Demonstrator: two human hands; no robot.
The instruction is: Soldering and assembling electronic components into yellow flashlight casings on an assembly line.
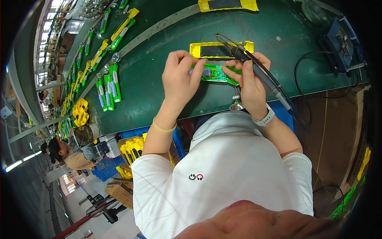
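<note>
In front of me on the green bench lies an open green flashlight housing with a circuit board and a purple battery cell. A silver lamp head sits by its near end, at the bench edge. My left hand is at the battery end, thumb and forefinger pinched together; what is between them is hidden. My right hand holds a soldering iron, its tip pointing up and left, away from the board. That hand's fingertips also reach to the housing. Just beyond lies a yellow casing with a dark panel.
Another yellow casing lies at the far edge. A blue metal device with a black cable stands right. Several green housings lie left, beside a line of green and yellow parts. A person sits farther left, near a fan.
</note>
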